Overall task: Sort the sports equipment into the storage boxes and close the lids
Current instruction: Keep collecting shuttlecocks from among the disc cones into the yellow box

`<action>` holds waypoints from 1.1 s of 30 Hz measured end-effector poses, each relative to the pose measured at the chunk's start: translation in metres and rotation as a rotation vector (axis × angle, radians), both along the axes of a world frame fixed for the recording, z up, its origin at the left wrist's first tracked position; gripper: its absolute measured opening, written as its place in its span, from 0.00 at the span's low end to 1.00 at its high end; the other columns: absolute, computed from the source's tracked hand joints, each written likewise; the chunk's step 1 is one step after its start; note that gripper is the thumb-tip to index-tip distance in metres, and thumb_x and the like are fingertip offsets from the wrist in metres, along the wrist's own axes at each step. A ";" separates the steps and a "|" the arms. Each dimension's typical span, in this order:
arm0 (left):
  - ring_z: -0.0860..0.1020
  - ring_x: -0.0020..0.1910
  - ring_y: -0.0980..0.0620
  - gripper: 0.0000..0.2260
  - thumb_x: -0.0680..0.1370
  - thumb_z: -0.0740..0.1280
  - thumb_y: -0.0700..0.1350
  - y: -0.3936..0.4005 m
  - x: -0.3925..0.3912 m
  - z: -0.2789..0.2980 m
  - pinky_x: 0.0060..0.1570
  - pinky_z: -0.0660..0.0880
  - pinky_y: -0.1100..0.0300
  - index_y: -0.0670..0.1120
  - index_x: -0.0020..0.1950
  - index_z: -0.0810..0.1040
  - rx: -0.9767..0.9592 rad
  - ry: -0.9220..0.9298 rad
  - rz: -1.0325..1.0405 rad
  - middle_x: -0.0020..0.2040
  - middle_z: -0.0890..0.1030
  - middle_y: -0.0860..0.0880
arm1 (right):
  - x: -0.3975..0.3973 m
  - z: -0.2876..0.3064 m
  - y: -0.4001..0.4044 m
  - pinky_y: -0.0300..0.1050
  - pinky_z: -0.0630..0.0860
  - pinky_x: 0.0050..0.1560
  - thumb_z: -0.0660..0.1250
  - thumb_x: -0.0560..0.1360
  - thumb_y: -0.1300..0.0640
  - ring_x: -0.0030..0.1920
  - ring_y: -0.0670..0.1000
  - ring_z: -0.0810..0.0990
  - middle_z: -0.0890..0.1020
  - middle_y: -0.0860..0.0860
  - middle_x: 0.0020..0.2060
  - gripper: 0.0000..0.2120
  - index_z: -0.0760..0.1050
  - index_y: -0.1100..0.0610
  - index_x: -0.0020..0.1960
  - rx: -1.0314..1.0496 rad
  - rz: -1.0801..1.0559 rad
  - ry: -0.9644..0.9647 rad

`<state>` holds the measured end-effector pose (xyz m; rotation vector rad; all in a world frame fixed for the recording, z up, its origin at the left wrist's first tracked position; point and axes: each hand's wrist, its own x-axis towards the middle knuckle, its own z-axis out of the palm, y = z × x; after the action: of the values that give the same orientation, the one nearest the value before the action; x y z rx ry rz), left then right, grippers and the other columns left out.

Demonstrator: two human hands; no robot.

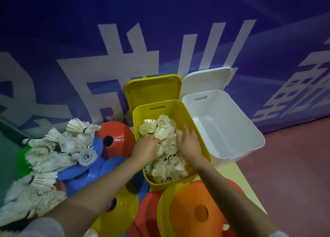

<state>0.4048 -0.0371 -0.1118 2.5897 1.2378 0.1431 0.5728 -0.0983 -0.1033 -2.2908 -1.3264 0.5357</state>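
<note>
A: Two boxes stand side by side against the purple wall with its big white characters: a yellow box on the left, a white box touching it on the right.

B: Lids?

A: Both off. The yellow lid leans upright against the wall behind its box, and the white lid leans the same way behind the white one.

B: What is inside?

A: The yellow box holds a heap of white shuttlecocks, filling much of it. The white box shows only its bare floor.

B: And the hands?

A: Both are down in the yellow box. The left hand is at the box's left wall, fingers curled down onto the feathers, seemingly pinching a shuttlecock that stands up just beyond the knuckles; how firm the grip is I cannot tell. The right hand lies palm down on the heap, fingers loosely spread, closed around nothing I can see.

B: What is left outside?

A: Plenty. A loose pile of shuttlecocks lies well to the left, on top of flat disc cones. A red cone rests beside the yellow box's left wall, blue cones sit under the pile, and a green one peeks out at the far left. Nearer, a yellow cone lies under the left forearm, and an orange cone sits on a yellow one in front of the box.
</note>
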 end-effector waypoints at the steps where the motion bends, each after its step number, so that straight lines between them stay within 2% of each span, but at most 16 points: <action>1: 0.71 0.63 0.49 0.17 0.77 0.61 0.39 0.000 0.000 0.000 0.55 0.74 0.53 0.52 0.64 0.75 -0.011 -0.002 -0.018 0.60 0.76 0.50 | -0.003 0.006 -0.008 0.53 0.64 0.69 0.54 0.81 0.49 0.72 0.59 0.62 0.63 0.60 0.72 0.28 0.54 0.58 0.77 0.043 0.009 0.027; 5: 0.72 0.62 0.51 0.14 0.80 0.58 0.42 -0.001 -0.007 0.005 0.57 0.71 0.56 0.50 0.64 0.76 -0.070 -0.229 -0.065 0.59 0.77 0.50 | -0.020 0.026 -0.042 0.48 0.67 0.64 0.56 0.81 0.50 0.68 0.56 0.68 0.66 0.57 0.70 0.25 0.59 0.56 0.76 0.169 -0.008 0.083; 9: 0.73 0.59 0.53 0.13 0.80 0.60 0.40 -0.006 -0.032 0.017 0.58 0.70 0.59 0.49 0.62 0.77 -0.179 -0.489 -0.067 0.57 0.77 0.50 | -0.054 0.037 -0.071 0.50 0.70 0.64 0.57 0.81 0.52 0.65 0.55 0.71 0.70 0.54 0.66 0.20 0.66 0.54 0.71 0.265 -0.033 0.151; 11: 0.73 0.58 0.53 0.13 0.80 0.60 0.39 -0.007 -0.052 0.023 0.58 0.70 0.57 0.50 0.61 0.78 -0.174 -0.544 -0.063 0.55 0.77 0.51 | -0.076 0.041 -0.081 0.51 0.72 0.61 0.58 0.80 0.53 0.61 0.51 0.74 0.72 0.53 0.63 0.18 0.68 0.54 0.69 0.317 -0.036 0.181; 14: 0.72 0.57 0.53 0.14 0.79 0.60 0.38 -0.008 -0.090 0.031 0.56 0.69 0.57 0.51 0.60 0.79 -0.157 -0.574 -0.042 0.54 0.75 0.52 | -0.110 0.046 -0.090 0.42 0.73 0.52 0.59 0.80 0.55 0.51 0.44 0.75 0.74 0.50 0.60 0.16 0.71 0.53 0.68 0.378 -0.020 0.217; 18: 0.75 0.56 0.49 0.13 0.79 0.62 0.37 -0.013 -0.151 0.030 0.56 0.71 0.57 0.46 0.60 0.79 -0.116 -0.571 0.062 0.56 0.77 0.46 | -0.163 0.040 -0.093 0.39 0.72 0.46 0.60 0.80 0.56 0.46 0.43 0.75 0.75 0.48 0.52 0.14 0.73 0.53 0.64 0.419 0.076 0.269; 22: 0.74 0.58 0.48 0.13 0.78 0.62 0.37 -0.029 -0.226 0.020 0.56 0.67 0.61 0.44 0.60 0.78 -0.140 -0.533 0.150 0.57 0.76 0.44 | -0.226 0.005 -0.104 0.40 0.72 0.47 0.63 0.78 0.55 0.47 0.47 0.75 0.76 0.49 0.48 0.14 0.74 0.56 0.63 0.239 0.239 0.330; 25: 0.73 0.58 0.47 0.13 0.77 0.61 0.40 -0.042 -0.283 0.012 0.57 0.68 0.59 0.45 0.60 0.78 -0.091 -0.450 0.234 0.57 0.76 0.46 | -0.266 -0.034 -0.116 0.48 0.72 0.58 0.64 0.77 0.51 0.57 0.53 0.77 0.77 0.55 0.57 0.20 0.72 0.57 0.66 0.012 0.374 0.266; 27: 0.71 0.59 0.46 0.17 0.75 0.59 0.45 -0.051 -0.316 0.005 0.60 0.67 0.56 0.45 0.61 0.78 -0.030 -0.406 0.288 0.57 0.75 0.45 | -0.287 -0.055 -0.126 0.47 0.69 0.64 0.63 0.78 0.49 0.66 0.55 0.72 0.73 0.55 0.66 0.24 0.67 0.56 0.71 -0.135 0.439 0.211; 31: 0.68 0.63 0.43 0.16 0.76 0.66 0.40 -0.065 -0.358 -0.012 0.63 0.66 0.51 0.43 0.63 0.76 -0.061 -0.323 0.360 0.61 0.73 0.43 | -0.318 -0.082 -0.145 0.47 0.69 0.60 0.63 0.77 0.45 0.67 0.55 0.68 0.67 0.52 0.68 0.31 0.58 0.50 0.76 -0.268 0.494 0.072; 33: 0.68 0.63 0.44 0.17 0.77 0.65 0.46 -0.070 -0.370 -0.019 0.63 0.67 0.51 0.45 0.65 0.75 -0.091 -0.297 0.328 0.62 0.72 0.45 | -0.328 -0.089 -0.150 0.49 0.71 0.59 0.64 0.74 0.43 0.66 0.55 0.69 0.67 0.52 0.67 0.35 0.55 0.49 0.77 -0.270 0.505 -0.032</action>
<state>0.0352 -0.1071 -0.1307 2.1725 1.4999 0.5018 0.2447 -0.2481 -0.1921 -2.1606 -1.9679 0.8891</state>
